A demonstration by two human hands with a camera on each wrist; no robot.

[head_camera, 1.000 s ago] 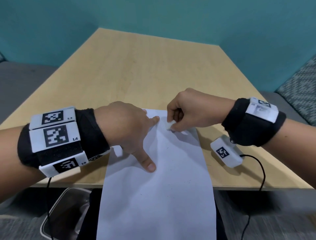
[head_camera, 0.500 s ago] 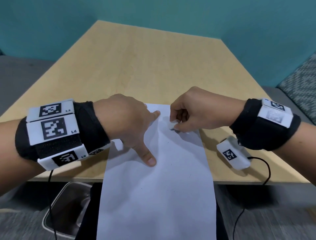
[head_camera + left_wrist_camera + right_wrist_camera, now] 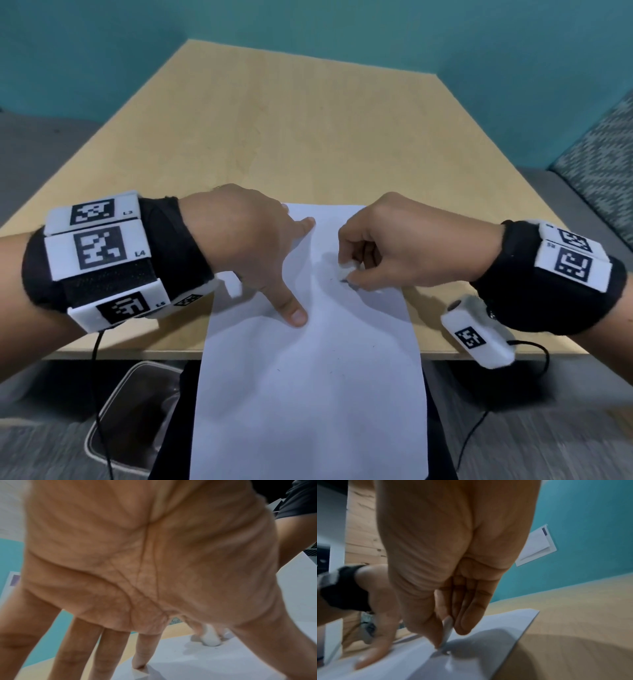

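Note:
A white sheet of paper [image 3: 308, 377] lies on the wooden table [image 3: 308, 137], and its near half hangs over the table's front edge. My left hand [image 3: 267, 260] presses the sheet's left side with thumb and fingers spread and straight, as the left wrist view shows too. My right hand [image 3: 394, 250] pinches a small white eraser [image 3: 345, 270] between thumb and fingers. The eraser's tip touches the paper beside a small dark mark. The eraser [image 3: 210, 637] also shows past my left thumb, and in the right wrist view the eraser [image 3: 447, 627] stands on the sheet [image 3: 488, 642].
Teal walls close the table at the back and right. A metal bin [image 3: 137, 411] stands on the floor below the table's front left. A patterned cushion [image 3: 599, 161] sits at the far right. A white plate [image 3: 536, 546] is fixed to the wall.
My right hand has drawn the eraser a short way toward me along the sheet. My left hand keeps pressing the paper in the same spot.

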